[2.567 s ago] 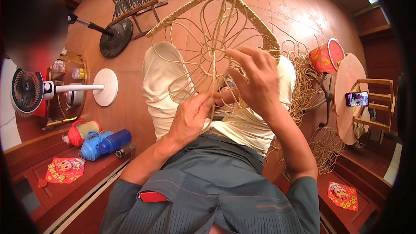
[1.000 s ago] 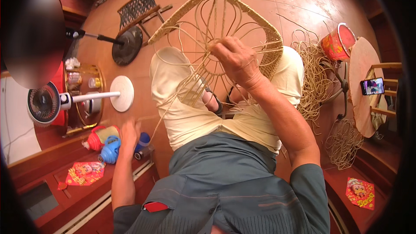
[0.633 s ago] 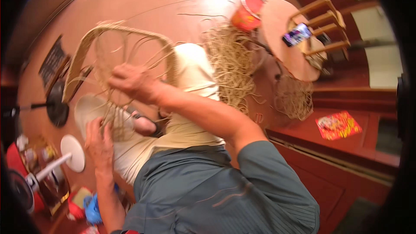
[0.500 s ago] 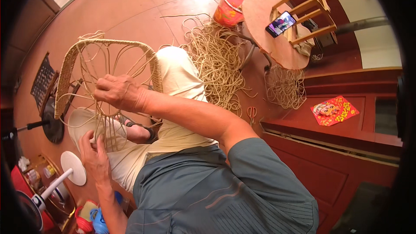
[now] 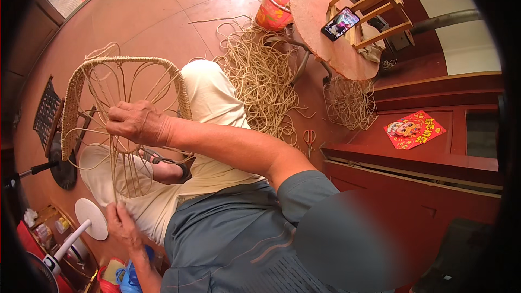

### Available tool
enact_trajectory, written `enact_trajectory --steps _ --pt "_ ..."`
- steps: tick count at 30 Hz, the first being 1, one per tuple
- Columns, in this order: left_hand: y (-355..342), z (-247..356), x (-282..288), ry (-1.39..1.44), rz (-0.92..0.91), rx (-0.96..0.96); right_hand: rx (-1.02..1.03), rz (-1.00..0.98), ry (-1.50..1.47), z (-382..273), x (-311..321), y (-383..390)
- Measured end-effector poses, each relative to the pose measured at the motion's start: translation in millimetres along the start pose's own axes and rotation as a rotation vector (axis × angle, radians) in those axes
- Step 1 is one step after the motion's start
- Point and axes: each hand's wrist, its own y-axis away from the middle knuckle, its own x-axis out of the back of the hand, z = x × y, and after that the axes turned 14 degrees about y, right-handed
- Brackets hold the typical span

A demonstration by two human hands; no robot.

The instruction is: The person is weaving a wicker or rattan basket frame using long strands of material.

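A half-woven basket-like frame [image 5: 69, 111], with a braided tan rim and open looping strands, rests around my knees. My right hand [image 5: 138, 123] is closed around the gathered strands at its near side. Several long cords [image 5: 113, 171] run from under that hand down to my left hand [image 5: 124, 227], over my light trousers. The left fingers are pressed together on the cord ends, slightly blurred.
Beyond my knee lies a big heap of tan cord [image 5: 263, 78], with a smaller tangle [image 5: 351, 106] and scissors [image 5: 309, 138] nearby. A round table [image 5: 312, 16] holds a phone [image 5: 341, 24] and a wooden frame [image 5: 374, 6]. Also near are a red bucket [image 5: 269, 15] and white stand [image 5: 91, 220].
My left hand has drawn down toward my body, away from the right hand, and the cords between them now stretch longer. The right hand keeps its hold. The view has shifted slightly.
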Motion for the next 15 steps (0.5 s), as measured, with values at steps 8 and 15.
enact_trajectory --steps 8,15 --pt "37.9 -138.3 152.2 -0.401 0.130 0.235 -0.003 0.013 0.043 -2.8 -2.6 -1.8" --pt "66.7 -192.6 254.5 -0.765 0.067 0.441 0.001 0.014 0.041 -3.5 0.5 -4.6"
